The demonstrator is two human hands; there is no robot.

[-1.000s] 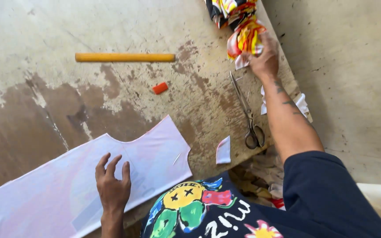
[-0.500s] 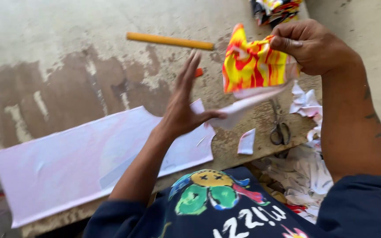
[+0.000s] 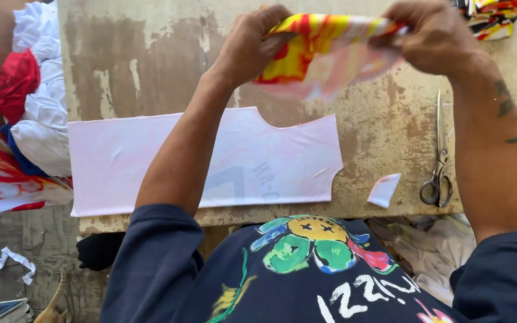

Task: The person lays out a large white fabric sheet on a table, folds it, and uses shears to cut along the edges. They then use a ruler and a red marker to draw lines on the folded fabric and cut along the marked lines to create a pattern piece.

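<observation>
A piece of red, yellow and orange printed fabric (image 3: 324, 51) is held up in the air above the far part of the worktop (image 3: 384, 119), stretched between both hands. The left hand (image 3: 252, 45) grips its left edge with fingers curled shut on the cloth; the right hand (image 3: 432, 36) pinches the right edge, fingers likewise closed on it. Held taut like this, the piece hangs with its pale reverse side sagging toward the camera, as one would spread cloth to look it over or straighten it. The lower edge is blurred, so its outline is hard to make out.

Directly below and nearer the person lies a flat pale pink cut fabric panel (image 3: 210, 161) with a curved neckline notch on its far edge, spread smooth on the worktop; the left forearm crosses over it and hides part of it. To the right, a small pale fabric scrap (image 3: 384, 190) lies near the worktop's front edge, and a pair of scissors (image 3: 438, 155) lies just beyond it, blades pointing away, within reach of the right hand.

At the top right corner, a heap of similar printed fabric (image 3: 495, 18) is cut off by the frame. On the left, a pile of white, red and blue cloth (image 3: 31, 101) spills off the worktop's side, partly out of view.
</observation>
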